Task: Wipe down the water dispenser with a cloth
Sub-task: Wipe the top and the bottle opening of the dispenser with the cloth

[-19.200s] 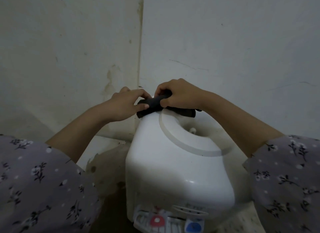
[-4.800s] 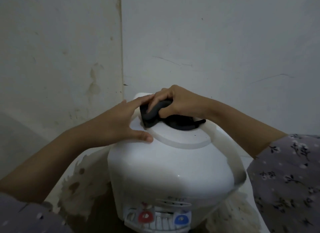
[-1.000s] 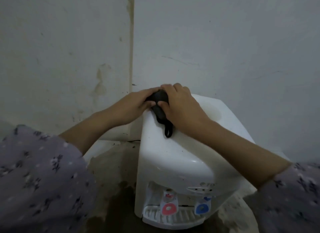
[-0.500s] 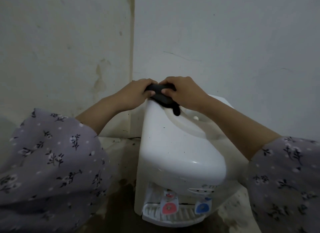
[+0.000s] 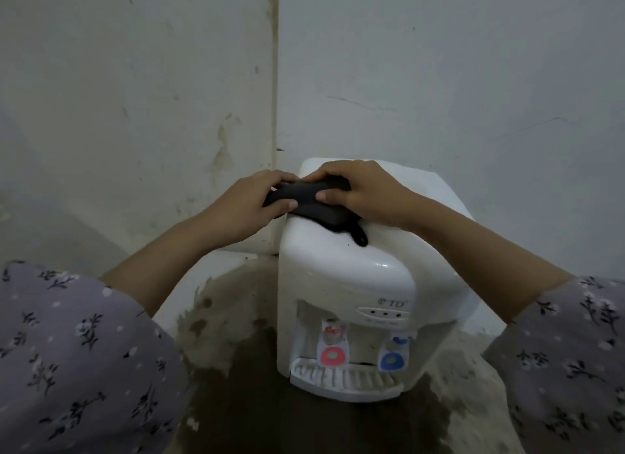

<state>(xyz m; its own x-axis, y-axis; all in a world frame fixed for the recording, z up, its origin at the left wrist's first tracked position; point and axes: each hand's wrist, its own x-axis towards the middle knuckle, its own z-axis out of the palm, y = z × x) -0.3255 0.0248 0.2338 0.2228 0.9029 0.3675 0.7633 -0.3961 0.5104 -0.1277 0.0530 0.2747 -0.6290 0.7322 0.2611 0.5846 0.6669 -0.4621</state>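
Both hands gripped a dark cloth (image 5: 313, 205) on top of the white water dispenser (image 5: 341, 271), at its left edge. Left hand (image 5: 252, 205) curled round the cloth's left end, thumb under; right hand (image 5: 363, 193) pinched the right part, fingers bent over it. Red tap (image 5: 333, 355) & blue tap (image 5: 392, 360) sat above the drip tray (image 5: 345, 379).

"TD" on water dispenser (image 5: 341, 271) front
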